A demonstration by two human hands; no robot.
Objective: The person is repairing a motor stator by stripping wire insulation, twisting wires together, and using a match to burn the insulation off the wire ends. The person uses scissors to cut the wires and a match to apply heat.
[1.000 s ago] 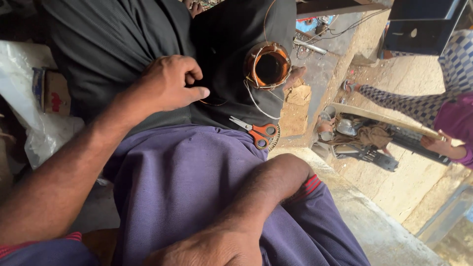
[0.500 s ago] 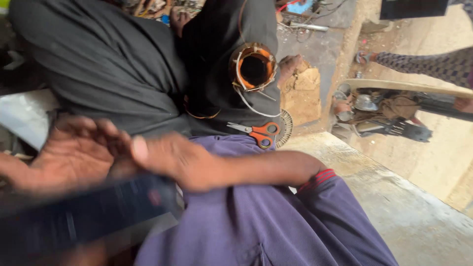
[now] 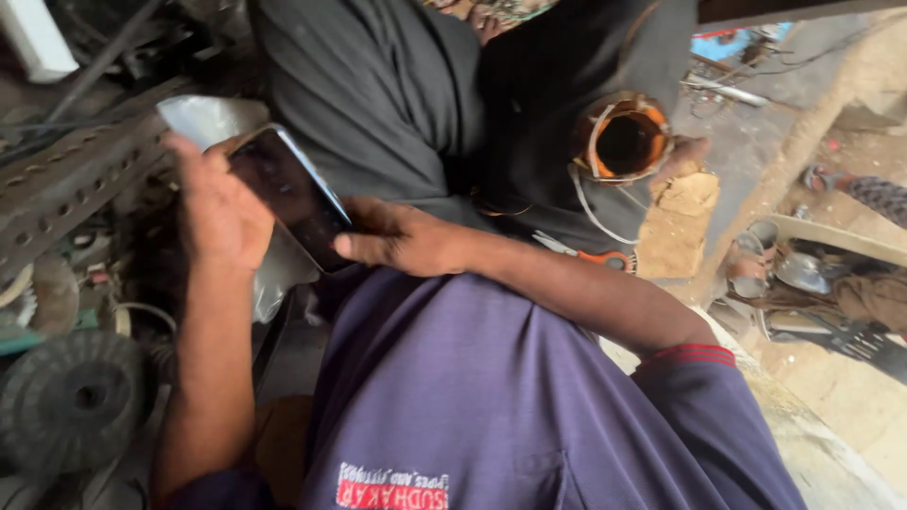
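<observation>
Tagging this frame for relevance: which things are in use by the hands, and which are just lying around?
In use:
- phone, held in the left hand
- right hand, fingers at the phone's lower edge

Lying about:
- scissors with orange handles
- copper coil
- wheel
- metal bar with holes
- black cloth

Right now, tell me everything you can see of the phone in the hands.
The phone is a slim, flat slab with a dark glossy screen and a thin light-coloured edge, apparently glass and metal. The screen looks dark; anything on it is too dim to tell. It is tilted, one end up and to the left, the other down toward the purple shirt. The left hand grips it along one long side. The right hand rests at its lower end, fingertips touching the edge. Behind it lies black cloth.
</observation>
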